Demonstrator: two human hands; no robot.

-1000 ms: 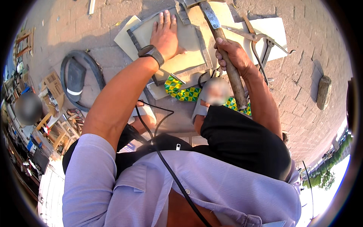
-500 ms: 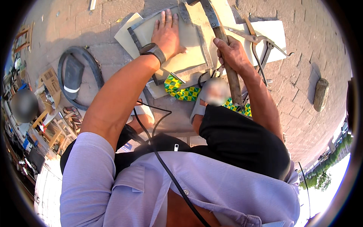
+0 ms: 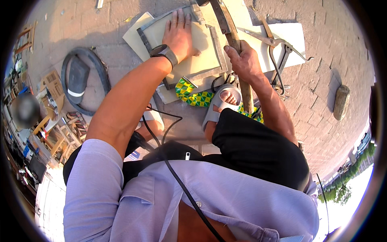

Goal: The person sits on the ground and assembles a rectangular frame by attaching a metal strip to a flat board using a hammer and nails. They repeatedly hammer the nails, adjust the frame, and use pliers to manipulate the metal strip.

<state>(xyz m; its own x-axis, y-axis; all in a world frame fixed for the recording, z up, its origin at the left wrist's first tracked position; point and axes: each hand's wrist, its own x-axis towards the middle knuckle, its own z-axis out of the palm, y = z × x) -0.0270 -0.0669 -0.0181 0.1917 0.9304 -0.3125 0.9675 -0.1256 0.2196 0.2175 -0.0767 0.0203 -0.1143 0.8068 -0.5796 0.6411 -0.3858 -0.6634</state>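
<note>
In the head view the left hand (image 3: 179, 34) lies open and flat on a pale framed panel (image 3: 193, 52) set on the paved ground, fingers spread. The right hand (image 3: 242, 60) is closed around the wooden handle of a hammer (image 3: 231, 38), whose head sits at the panel's far corner, just beyond the left fingertips.

The risk, judging from this, is a blow that lands on the near fingers, since they rest so close to the hammer head. The panel could also skid on the white sheets (image 3: 282, 36) under it if the left palm lifts. Metal tongs (image 3: 278, 56) lie just right of the right hand and could catch the handle.

Far to the left of the left hand, a brown cardboard box (image 3: 50, 80) with dark print sits beside a black rubber tyre (image 3: 82, 78).
</note>
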